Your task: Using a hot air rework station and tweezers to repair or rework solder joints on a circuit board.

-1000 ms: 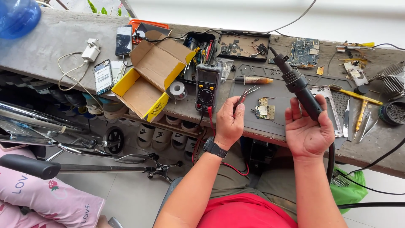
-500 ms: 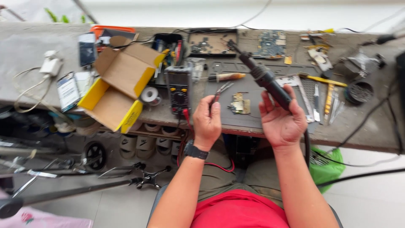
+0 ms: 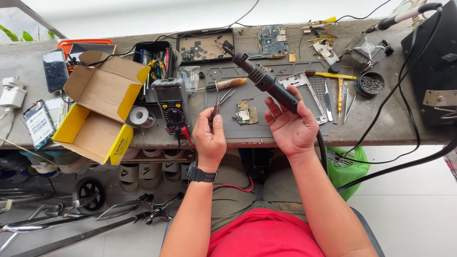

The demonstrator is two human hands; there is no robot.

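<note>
My left hand (image 3: 210, 137) pinches a pair of metal tweezers (image 3: 220, 102), tips pointing up and away over the grey work mat (image 3: 227, 129). My right hand (image 3: 291, 127) grips the black handle of a hot-air tool (image 3: 263, 80), its nozzle aimed up-left, its thick black hose running down past my wrist. Between both hands lies a small circuit board (image 3: 246, 113) on the mat. A wooden-handled screwdriver (image 3: 227, 84) lies just beyond the tweezers.
A multimeter (image 3: 172, 104) stands left of the mat, with a solder reel (image 3: 139, 115) and an open yellow-lined cardboard box (image 3: 97, 109). Phones (image 3: 55, 69) lie far left. A phone frame (image 3: 304, 90), hand tools (image 3: 339, 85), a blue circuit board (image 3: 272, 41) and a black station (image 3: 434, 66) sit right.
The view has shifted, so the bench sits differently in frame. Both hands keep their grips and stay over the mat; the hot-air tool's nozzle still points up-left.
</note>
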